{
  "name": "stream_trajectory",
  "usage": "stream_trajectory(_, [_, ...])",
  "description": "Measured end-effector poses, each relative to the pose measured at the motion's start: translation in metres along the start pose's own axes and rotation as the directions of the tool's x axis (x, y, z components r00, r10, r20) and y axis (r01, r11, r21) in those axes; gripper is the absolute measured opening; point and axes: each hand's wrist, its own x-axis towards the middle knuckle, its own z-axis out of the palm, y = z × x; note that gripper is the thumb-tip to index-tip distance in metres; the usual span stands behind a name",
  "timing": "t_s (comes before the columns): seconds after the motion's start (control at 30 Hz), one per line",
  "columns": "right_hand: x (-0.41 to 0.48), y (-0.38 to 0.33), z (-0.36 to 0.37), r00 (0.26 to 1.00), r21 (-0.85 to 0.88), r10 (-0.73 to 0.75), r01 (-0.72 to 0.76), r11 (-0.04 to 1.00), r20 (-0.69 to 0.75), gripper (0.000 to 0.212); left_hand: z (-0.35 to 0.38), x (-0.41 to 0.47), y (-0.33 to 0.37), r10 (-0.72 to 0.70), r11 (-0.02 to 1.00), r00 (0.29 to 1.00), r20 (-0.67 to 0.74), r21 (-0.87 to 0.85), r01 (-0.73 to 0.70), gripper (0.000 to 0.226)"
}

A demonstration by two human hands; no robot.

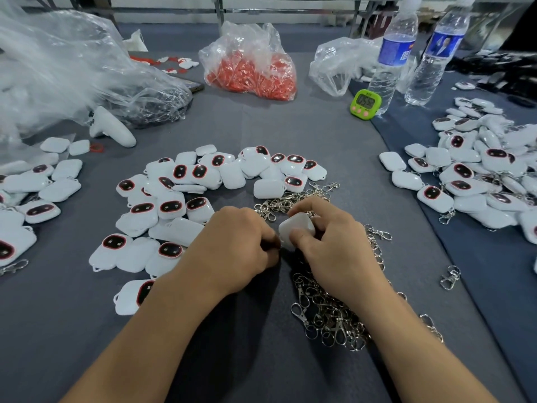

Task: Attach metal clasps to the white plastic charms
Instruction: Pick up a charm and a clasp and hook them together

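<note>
- At centre frame, the right hand [328, 245] gripped a white rounded-square plastic charm [295, 228], thumb on its near edge and fingers curled behind it, just above the grey cloth-covered counter [261, 359].
- The left hand [235, 245], fingers curled tight, sat just beside the charm's lower left corner. Whether it pinched a clasp there could not be told, as the knuckles hid the spot.
- A heap of silver metal swivel clasps [328, 315] lay under the right wrist, lower right of centre. A loose pile of white charms with dark red-rimmed faces [180, 199] fanned out left of centre.
- The charm looked light, hard and glossy, and likely to slip if squeezed on its domed faces. Holding it by the edges, with its small loop left exposed, seemed the surest grip.
- The clasps looked small, stiff and prone to tangling, and best pinched singly by the body.
</note>
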Motion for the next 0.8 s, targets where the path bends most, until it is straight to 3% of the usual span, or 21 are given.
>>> stream_trajectory(0.2, [-0.001, -0.001, -0.001, 1.0, 0.0, 0.004, -0.004, 1.0, -0.004, 0.029, 0.004, -0.003, 0.004, 0.058, 0.989, 0.998, -0.033, 0.141, -0.053, 0.02])
stream_trajectory(0.3, [-0.001, -0.002, -0.003, 1.0, 0.009, 0.002, -0.002, 1.0, -0.005, 0.028, 0.004, -0.006, 0.002, -0.017, 1.0, 0.998, -0.066, -0.016, 0.016, 0.016])
stream_trajectory(0.43, [-0.001, -0.002, -0.004, 1.0, 0.072, 0.018, -0.019, 0.997, 0.009, 0.027, 0.002, -0.003, -0.005, -0.165, 0.949, 0.986, 0.009, -0.271, 0.161, 0.013])
stream_trajectory(0.8, [-0.002, -0.005, -0.006, 0.997, 0.126, 0.018, -0.027, 0.992, 0.069, 0.027, 0.004, 0.002, -0.011, -0.178, 0.909, 0.983, 0.048, -0.374, 0.183, 0.015])
